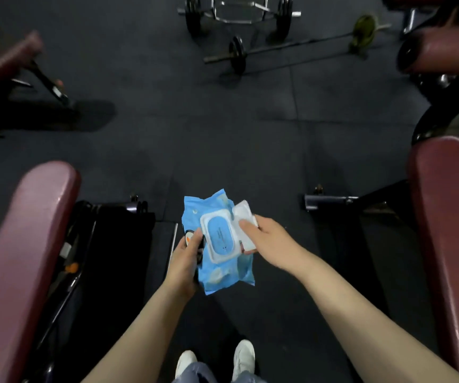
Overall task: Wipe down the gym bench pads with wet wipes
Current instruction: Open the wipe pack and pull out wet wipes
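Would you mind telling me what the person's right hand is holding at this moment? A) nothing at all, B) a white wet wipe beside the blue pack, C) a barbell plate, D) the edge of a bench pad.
B: the right hand pinches a white wet wipe at the right edge of the blue wipe pack, which the left hand holds from the other side.

Two hands show, the left hand (187,254) and the right hand (271,239), with one blue wipes pack (223,272) and one white wipe (246,217) between them. Two maroon bench pads flank the person, one on the left (26,244) and one on the right (452,230), and two white shoes (243,355) stand below. On the floor farther off lie two barbells (292,45), and one maroon roller pad (441,51) sits at upper right.
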`<state>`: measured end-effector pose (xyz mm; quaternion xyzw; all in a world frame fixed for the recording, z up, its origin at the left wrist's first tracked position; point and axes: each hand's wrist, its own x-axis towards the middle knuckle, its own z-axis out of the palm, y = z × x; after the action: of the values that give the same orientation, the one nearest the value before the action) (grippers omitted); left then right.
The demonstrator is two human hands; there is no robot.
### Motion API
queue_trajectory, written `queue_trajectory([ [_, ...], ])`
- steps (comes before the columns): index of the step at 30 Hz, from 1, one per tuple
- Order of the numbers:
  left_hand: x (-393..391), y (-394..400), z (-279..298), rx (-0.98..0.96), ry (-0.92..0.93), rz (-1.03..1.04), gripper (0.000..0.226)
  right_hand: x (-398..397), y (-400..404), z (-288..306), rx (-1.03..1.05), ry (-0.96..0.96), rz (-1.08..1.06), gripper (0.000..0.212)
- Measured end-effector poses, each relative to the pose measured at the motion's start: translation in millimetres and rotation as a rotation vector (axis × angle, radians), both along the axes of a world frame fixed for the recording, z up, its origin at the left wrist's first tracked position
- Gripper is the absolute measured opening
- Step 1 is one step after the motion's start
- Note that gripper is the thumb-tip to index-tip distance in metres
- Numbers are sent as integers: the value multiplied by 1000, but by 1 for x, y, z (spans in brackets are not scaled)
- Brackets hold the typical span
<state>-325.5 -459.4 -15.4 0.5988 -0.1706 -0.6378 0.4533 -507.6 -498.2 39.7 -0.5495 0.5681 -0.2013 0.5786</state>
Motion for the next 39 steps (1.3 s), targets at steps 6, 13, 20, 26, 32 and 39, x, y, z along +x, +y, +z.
queue_trajectory([
  [6,-6,28,52,-35,-141,26,30,-24,32,53,-212,96,-31,19],
  [13,-24,47,89,-260,-362,-58,63,-21,54,80,-172,-86,-86,22],
  [20,-21,49,115,-680,-906,-566,51,-46,52,98,-135,-194,-164,20],
  [26,-36,38,127,-964,-1366,-514,14,-54,52,113,-93,-307,-205,20],
  [32,-48,35,134,-964,-1261,-425,11,-67,42,119,-99,-312,-190,19],
  [39,-25,25,148,-756,-1149,-498,14,-67,37,126,-115,-244,37,23],
])
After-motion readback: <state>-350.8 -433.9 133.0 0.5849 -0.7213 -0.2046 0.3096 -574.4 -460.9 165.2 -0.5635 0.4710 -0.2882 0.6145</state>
